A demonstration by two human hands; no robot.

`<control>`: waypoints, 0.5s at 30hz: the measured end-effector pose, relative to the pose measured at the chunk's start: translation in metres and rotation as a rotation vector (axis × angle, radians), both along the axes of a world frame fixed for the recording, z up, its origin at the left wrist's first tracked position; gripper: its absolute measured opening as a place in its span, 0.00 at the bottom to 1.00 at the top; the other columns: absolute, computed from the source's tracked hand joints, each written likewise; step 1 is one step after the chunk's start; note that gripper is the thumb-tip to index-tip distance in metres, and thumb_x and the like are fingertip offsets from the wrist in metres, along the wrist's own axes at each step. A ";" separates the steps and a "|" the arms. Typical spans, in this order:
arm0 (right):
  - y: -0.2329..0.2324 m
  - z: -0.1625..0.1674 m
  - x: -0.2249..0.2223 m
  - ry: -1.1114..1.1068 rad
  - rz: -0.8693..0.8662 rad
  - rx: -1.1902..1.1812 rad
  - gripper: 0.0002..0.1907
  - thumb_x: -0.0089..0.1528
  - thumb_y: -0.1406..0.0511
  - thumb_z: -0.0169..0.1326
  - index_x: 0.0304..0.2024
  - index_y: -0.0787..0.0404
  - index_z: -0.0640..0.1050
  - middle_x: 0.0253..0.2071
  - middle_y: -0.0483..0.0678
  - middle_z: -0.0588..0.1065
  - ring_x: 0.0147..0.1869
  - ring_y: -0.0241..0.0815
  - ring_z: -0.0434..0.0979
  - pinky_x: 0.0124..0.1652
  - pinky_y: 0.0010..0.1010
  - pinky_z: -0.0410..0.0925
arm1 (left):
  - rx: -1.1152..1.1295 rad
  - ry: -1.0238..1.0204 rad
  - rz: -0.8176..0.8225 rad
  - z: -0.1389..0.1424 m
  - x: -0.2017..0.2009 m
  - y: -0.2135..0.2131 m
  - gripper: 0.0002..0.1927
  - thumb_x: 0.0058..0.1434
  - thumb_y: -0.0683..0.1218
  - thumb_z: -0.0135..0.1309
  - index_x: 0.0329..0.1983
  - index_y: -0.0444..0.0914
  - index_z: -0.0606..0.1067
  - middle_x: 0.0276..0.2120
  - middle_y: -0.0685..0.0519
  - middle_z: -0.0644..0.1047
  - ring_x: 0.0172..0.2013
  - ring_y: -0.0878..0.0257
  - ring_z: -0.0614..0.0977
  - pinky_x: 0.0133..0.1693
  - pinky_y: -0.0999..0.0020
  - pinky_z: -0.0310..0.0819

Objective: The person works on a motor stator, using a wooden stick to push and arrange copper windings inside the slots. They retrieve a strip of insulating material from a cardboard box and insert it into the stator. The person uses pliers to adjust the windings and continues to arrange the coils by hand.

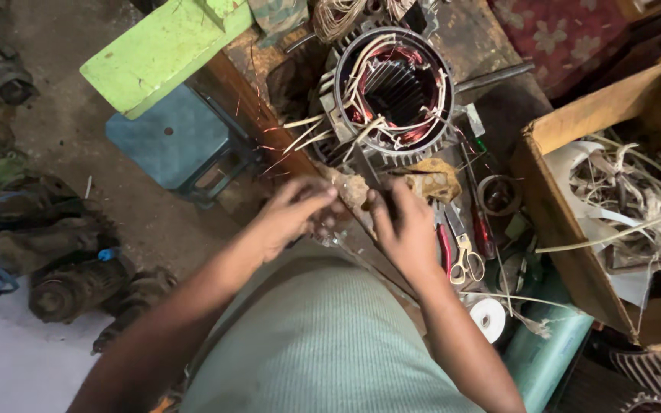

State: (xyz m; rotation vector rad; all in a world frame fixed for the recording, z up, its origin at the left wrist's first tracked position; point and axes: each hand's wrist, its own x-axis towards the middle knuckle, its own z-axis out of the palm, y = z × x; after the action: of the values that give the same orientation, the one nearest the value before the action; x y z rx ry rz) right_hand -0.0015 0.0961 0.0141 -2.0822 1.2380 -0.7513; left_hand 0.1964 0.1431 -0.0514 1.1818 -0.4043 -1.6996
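Note:
An electric motor stator (394, 93) with copper windings and pale insulating sleeves stands on the cluttered wooden workbench (248, 99). My left hand (291, 216) and my right hand (405, 228) are just below it, fingers curled toward each other. Between them lies a crumpled brownish scrap (352, 189); both hands seem to touch it, but blur hides the grip. Loose copper wires (292, 145) spread from the stator toward my left hand.
Scissors (464, 256) and a red-handled tool (483, 229) lie right of my right hand. A tape roll (489, 318), a cardboard box (575, 222) of scraps, a blue stool (177, 141), a green board (158, 50) and old motors (78, 287) on the floor surround me.

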 end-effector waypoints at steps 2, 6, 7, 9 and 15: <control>0.002 0.003 0.003 0.055 0.019 -0.102 0.09 0.67 0.66 0.58 0.47 0.63 0.75 0.34 0.56 0.78 0.36 0.54 0.80 0.37 0.39 0.71 | 0.007 0.185 -0.019 0.003 0.002 0.005 0.11 0.67 0.43 0.56 0.50 0.35 0.73 0.40 0.50 0.81 0.35 0.64 0.82 0.36 0.69 0.78; 0.008 -0.003 0.012 0.174 0.072 -0.252 0.14 0.63 0.67 0.58 0.50 0.62 0.76 0.36 0.55 0.78 0.38 0.56 0.80 0.37 0.42 0.72 | -0.536 -0.811 0.080 0.027 0.012 0.021 0.05 0.69 0.40 0.56 0.47 0.36 0.76 0.41 0.46 0.81 0.38 0.53 0.83 0.39 0.61 0.78; 0.009 -0.006 0.013 0.198 0.115 -0.296 0.16 0.60 0.67 0.58 0.51 0.62 0.76 0.37 0.55 0.78 0.39 0.56 0.80 0.37 0.42 0.72 | -0.687 -1.240 0.042 0.034 0.015 0.024 0.05 0.68 0.40 0.56 0.47 0.37 0.77 0.40 0.45 0.81 0.39 0.48 0.83 0.39 0.58 0.78; 0.009 -0.014 0.017 0.321 0.164 -0.244 0.15 0.60 0.64 0.61 0.49 0.61 0.76 0.34 0.53 0.77 0.35 0.54 0.80 0.34 0.43 0.71 | -0.660 -1.199 0.014 0.046 0.018 0.024 0.05 0.65 0.39 0.55 0.44 0.35 0.77 0.39 0.43 0.80 0.39 0.45 0.82 0.40 0.56 0.78; -0.001 -0.024 0.019 0.287 0.202 -0.251 0.16 0.61 0.65 0.60 0.51 0.62 0.75 0.39 0.55 0.79 0.35 0.54 0.81 0.34 0.41 0.73 | -0.600 -1.173 -0.006 0.057 0.021 0.015 0.03 0.65 0.39 0.55 0.41 0.34 0.76 0.37 0.43 0.80 0.39 0.44 0.82 0.39 0.54 0.77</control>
State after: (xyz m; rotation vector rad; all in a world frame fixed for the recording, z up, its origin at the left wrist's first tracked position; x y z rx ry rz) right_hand 0.0177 0.0951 -0.0098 -2.5474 1.0999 -0.5522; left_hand 0.2170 0.1583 0.0052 1.5675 -1.4889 -0.6063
